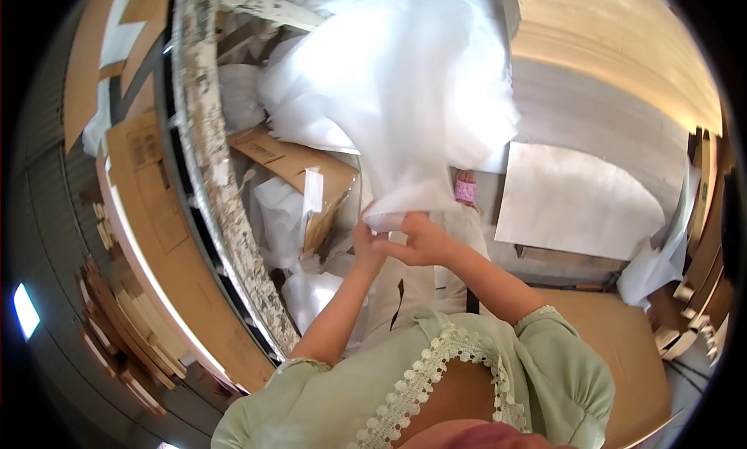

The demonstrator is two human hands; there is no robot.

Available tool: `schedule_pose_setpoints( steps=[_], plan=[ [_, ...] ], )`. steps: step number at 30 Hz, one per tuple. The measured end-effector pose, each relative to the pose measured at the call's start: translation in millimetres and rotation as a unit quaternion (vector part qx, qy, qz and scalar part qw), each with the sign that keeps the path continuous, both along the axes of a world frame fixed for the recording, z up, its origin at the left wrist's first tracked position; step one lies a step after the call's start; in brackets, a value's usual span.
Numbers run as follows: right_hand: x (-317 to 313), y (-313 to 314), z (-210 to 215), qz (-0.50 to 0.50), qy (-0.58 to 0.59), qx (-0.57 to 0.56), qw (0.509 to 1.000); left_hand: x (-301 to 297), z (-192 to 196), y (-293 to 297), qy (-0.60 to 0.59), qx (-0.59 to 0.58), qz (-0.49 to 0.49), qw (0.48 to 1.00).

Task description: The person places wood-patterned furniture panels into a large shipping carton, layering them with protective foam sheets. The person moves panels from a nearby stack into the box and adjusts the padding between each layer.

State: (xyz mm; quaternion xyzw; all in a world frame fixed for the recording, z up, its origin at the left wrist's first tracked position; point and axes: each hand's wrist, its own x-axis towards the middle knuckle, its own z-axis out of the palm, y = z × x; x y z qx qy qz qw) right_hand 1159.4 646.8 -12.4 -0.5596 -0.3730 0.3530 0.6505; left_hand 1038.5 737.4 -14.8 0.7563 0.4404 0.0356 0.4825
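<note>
A large bundle of thin, translucent white packing sheet (389, 83) spreads out in front of me, partly smeared by motion. Its narrow near end comes in to my body, gathered between my two hands. My left hand (369, 245) pinches this end from the left, its fingers partly hidden by the sheet. Close beside it, my right hand (420, 240) has its fingers curled on the same end, with the thumb pointing toward the left hand. The far part of the bundle hangs over the floor beside a worn white frame.
Along the left runs the worn, paint-flaked frame (206, 122), with a brown cardboard box (327, 173) and crumpled white wrapping (280, 212) inside it. Flat cardboard (156, 208) leans beyond. A foot in a pink sandal (465, 189) shows ahead. A white sheet (576, 200) lies right, near a wooden board (622, 36).
</note>
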Motion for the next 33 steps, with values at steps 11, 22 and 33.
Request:
schedule_pose_setpoints(
  steps=[11,22,33],
  plan=[
    [81.5,-151.8,-61.4,-0.237,0.383,-0.357,0.818,-250.1,173.4,-94.1,-0.038,-0.157,0.361,0.919],
    [-52.2,-5.5,28.4,-0.086,0.427,-0.169,0.884,-455.5,215.8,-223.4,-0.191,-0.101,0.657,0.722],
    [-56.6,91.0,243.8,0.238,-0.440,-0.535,0.681,-571.0,148.6,-295.1,-0.314,0.047,0.823,0.470]
  ],
)
